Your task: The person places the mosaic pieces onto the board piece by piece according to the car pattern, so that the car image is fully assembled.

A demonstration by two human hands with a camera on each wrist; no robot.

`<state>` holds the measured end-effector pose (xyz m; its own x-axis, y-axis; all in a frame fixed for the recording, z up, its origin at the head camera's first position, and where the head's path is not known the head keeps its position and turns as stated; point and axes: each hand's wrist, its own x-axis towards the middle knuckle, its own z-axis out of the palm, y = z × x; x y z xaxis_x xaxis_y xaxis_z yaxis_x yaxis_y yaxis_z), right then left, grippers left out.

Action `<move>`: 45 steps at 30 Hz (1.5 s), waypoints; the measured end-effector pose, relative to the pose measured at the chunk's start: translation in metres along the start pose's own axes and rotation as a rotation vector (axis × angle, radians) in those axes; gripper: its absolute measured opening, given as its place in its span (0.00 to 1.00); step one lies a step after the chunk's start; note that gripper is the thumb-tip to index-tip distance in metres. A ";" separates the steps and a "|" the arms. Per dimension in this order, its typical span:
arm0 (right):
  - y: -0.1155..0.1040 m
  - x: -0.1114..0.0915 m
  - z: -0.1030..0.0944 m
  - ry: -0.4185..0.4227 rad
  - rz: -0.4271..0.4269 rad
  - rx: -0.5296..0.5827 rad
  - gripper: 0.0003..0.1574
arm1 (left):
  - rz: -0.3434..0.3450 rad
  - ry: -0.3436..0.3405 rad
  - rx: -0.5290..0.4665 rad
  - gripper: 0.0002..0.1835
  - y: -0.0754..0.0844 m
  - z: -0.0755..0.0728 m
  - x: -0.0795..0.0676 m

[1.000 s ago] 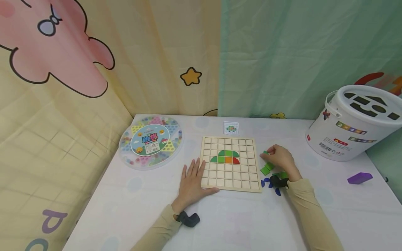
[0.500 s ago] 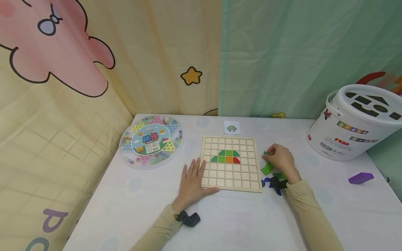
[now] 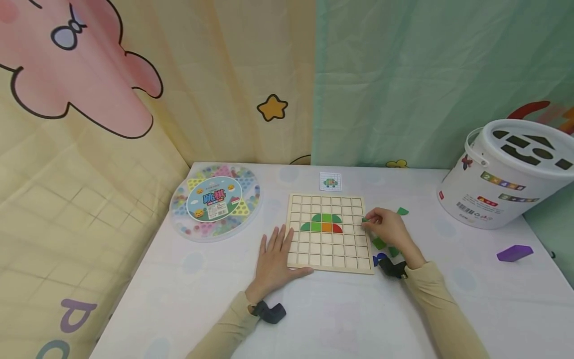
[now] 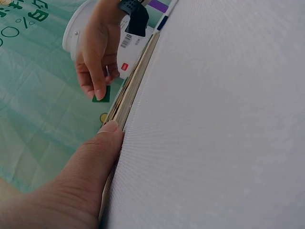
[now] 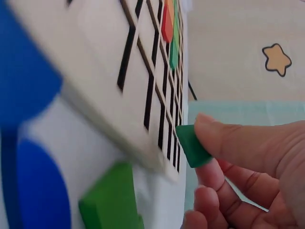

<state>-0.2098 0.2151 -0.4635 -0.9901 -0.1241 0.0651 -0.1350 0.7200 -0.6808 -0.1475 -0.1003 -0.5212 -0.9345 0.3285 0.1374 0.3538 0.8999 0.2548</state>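
The wooden grid board (image 3: 305, 250) lies on the table, with green, orange and red tiles (image 3: 326, 227) forming a dome in its middle cells. My left hand (image 3: 273, 262) rests at its lower left corner, fingers straight along the left side and the thumb at the near edge. Over the board's right edge, my right hand (image 3: 390, 229) pinches a small dark green tile (image 5: 193, 147) between thumb and finger. Loose green tiles (image 3: 379, 243) and blue rounded tiles (image 3: 381, 256) lie beside the board, partly hidden under the right hand and wrist. Another green tile (image 3: 402, 211) lies farther out.
A small card (image 3: 330, 182) printed with a coloured grid picture lies behind the board. To the left is a round Chinese checkers box (image 3: 215, 204). A white bucket (image 3: 498, 189) with shape holes in its lid stands at right, a purple block (image 3: 514, 253) in front.
My right hand has moved left from the loose green tiles to the board's edge, bringing a dark green tile. A green tile behind it has come into view. The left hand stays put.
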 end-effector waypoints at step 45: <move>-0.020 0.005 0.024 -0.100 0.027 -0.138 0.11 | 0.007 0.018 -0.015 0.61 0.001 -0.002 -0.001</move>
<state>-0.2113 0.1833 -0.4673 -0.9857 -0.1658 -0.0294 -0.1191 0.8102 -0.5739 -0.1456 -0.1003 -0.5187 -0.9311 0.3295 0.1564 0.3611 0.8933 0.2677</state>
